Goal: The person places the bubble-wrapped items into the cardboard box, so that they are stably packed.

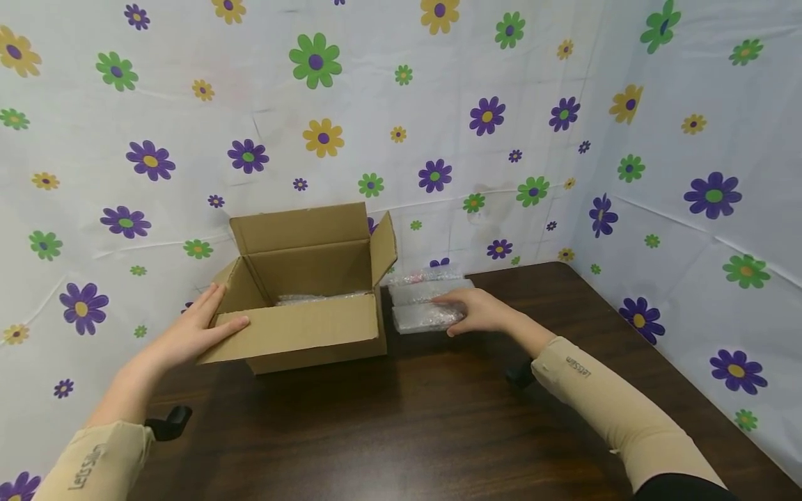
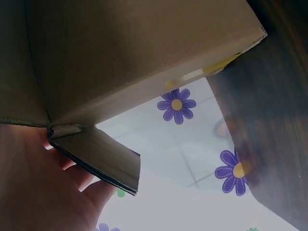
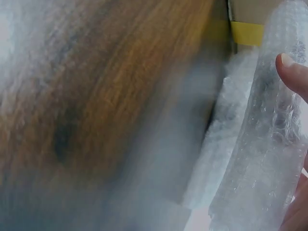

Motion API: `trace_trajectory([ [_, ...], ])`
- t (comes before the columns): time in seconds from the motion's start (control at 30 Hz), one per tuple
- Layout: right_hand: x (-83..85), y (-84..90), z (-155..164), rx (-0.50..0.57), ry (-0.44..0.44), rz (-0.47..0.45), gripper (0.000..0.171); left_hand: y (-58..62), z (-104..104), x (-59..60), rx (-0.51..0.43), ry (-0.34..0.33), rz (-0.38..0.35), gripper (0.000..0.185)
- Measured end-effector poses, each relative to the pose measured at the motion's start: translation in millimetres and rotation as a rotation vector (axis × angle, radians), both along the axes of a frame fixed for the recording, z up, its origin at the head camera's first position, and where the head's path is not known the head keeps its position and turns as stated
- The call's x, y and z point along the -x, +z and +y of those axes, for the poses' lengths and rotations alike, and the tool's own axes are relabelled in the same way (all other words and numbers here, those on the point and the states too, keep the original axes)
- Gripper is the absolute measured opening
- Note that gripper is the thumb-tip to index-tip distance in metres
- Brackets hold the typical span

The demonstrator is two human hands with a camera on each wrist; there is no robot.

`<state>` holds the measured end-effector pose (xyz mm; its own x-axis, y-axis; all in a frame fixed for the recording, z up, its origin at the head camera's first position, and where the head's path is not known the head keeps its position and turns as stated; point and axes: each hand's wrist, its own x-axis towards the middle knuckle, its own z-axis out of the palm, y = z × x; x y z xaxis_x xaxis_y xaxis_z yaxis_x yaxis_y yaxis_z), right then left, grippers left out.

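Note:
An open cardboard box [image 1: 316,358] stands on the dark wooden table, its flaps folded outward. At its left front corner rests my left hand [image 1: 188,334], fingers spread along the left flap and thumb over the front flap [image 1: 301,327]. In the left wrist view the fingers of the left hand [image 2: 57,192] lie behind a small flap [image 2: 103,154]. Right of the box, my right hand [image 1: 479,312] pinches a bubble-wrapped package [image 1: 420,318], thumb at its near side; the thumb shows on the clear wrap [image 3: 260,144] in the right wrist view.
Behind the gripped package lie another bubble-wrapped package [image 1: 413,292] and further bubble wrap [image 1: 432,273] with a reddish patch. More clear wrap [image 1: 301,298] shows inside the box. A flower-printed cloth [image 1: 376,90] hangs behind and right of the table [image 1: 351,431].

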<state>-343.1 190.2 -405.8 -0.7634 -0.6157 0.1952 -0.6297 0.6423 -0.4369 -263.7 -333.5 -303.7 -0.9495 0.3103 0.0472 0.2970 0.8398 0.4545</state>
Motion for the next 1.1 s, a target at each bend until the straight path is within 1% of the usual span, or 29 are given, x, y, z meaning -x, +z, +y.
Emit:
trace_trajectory([
  [0.13,-4.2,8.3,5,0.020,-0.012,0.003,0.066,2.1,1,0.5,-0.008,0.001,-0.006,0.093],
  [0.37,-8.8,18.2,11,0.007,-0.009,-0.008,0.071,3.3,2,1.5,0.006,0.010,-0.027,0.094],
  [0.57,-12.9,27.9,13,0.028,0.002,0.007,0.069,6.1,3,3.6,0.006,0.005,-0.015,0.094],
  [0.73,-13.8,30.9,13,0.023,0.006,0.003,0.067,6.6,3,3.9,0.011,0.001,-0.011,0.094],
  [1.1,-18.8,37.5,14,0.014,0.020,0.005,0.064,1.8,0,1.7,0.012,0.009,-0.026,0.093],
])
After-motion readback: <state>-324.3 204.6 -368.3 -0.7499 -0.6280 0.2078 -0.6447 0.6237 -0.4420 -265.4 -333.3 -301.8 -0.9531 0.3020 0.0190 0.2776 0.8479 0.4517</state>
